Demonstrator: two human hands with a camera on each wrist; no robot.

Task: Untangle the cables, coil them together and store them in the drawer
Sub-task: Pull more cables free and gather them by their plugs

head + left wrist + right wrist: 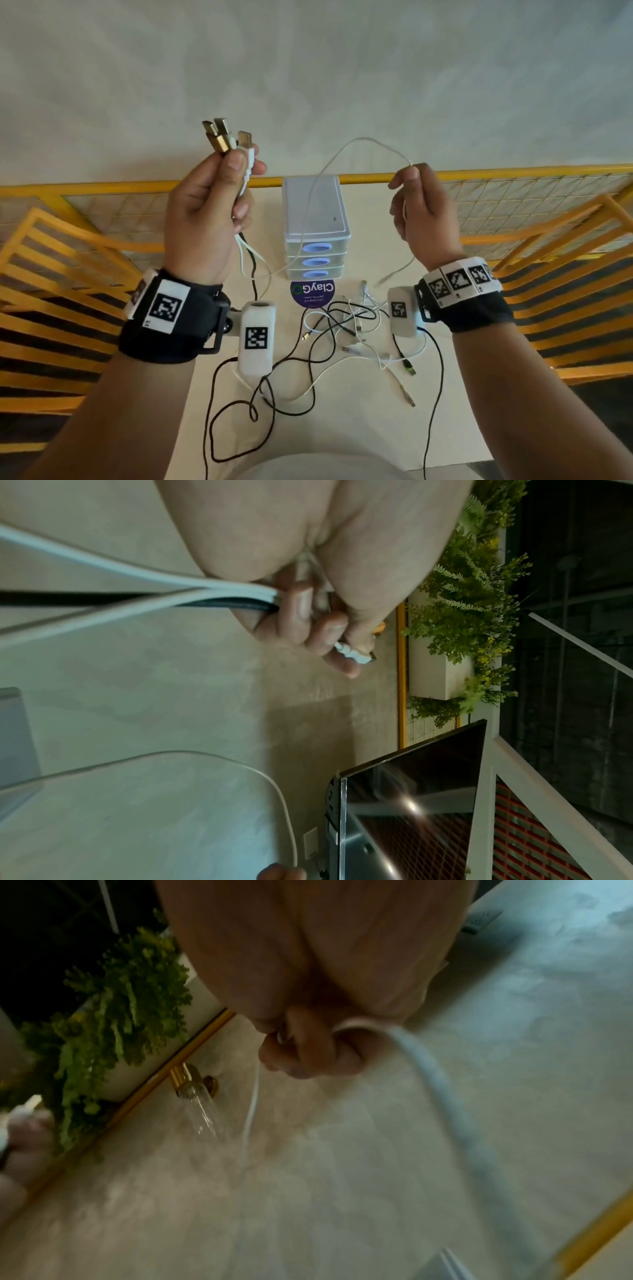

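Note:
My left hand (219, 192) is raised above the table and grips a bunch of cable ends, their metal USB plugs (224, 135) sticking up past my thumb. White and black cables (143, 599) hang from that fist. My right hand (416, 205) is raised too and pinches one white cable (363, 140), which arches between both hands and trails down past my wrist. Several tangled black and white cables (342, 329) lie on the white table. A small three-drawer unit (315, 226) stands behind them, all drawers closed.
A purple round sticker (312, 293) lies in front of the drawer unit. Yellow railings (513, 174) and slatted yellow chairs (51, 281) border the table on both sides. Green plants (472, 593) and a dark screen (411, 791) show in the left wrist view.

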